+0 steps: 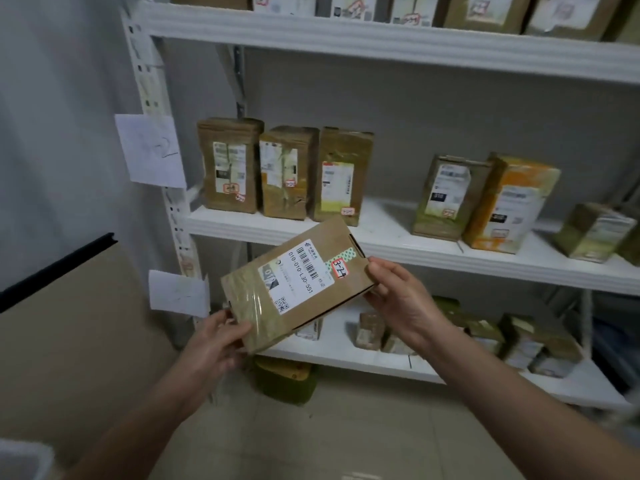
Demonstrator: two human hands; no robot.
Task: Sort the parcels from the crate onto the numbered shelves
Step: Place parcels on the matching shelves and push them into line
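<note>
I hold a flat brown cardboard parcel point(304, 268) tilted in front of the white shelf unit point(398, 244). Its white shipping label faces me, and a small red-edged sticker reads 3-24. My left hand point(216, 341) grips its lower left corner, thumb on top. My right hand point(398, 299) grips its right end. A paper sign with the number 2 point(150, 150) hangs on the left upright beside the middle shelf. A second paper sign point(178, 292) hangs lower, its number too faint to read. The crate is out of view.
Several taped parcels stand on the middle shelf point(284, 173), with a gap in the middle. More parcels fill the top shelf point(485, 10) and the lower shelf point(519, 337). A green box point(285, 379) sits on the floor. A large cardboard sheet point(69, 327) leans at left.
</note>
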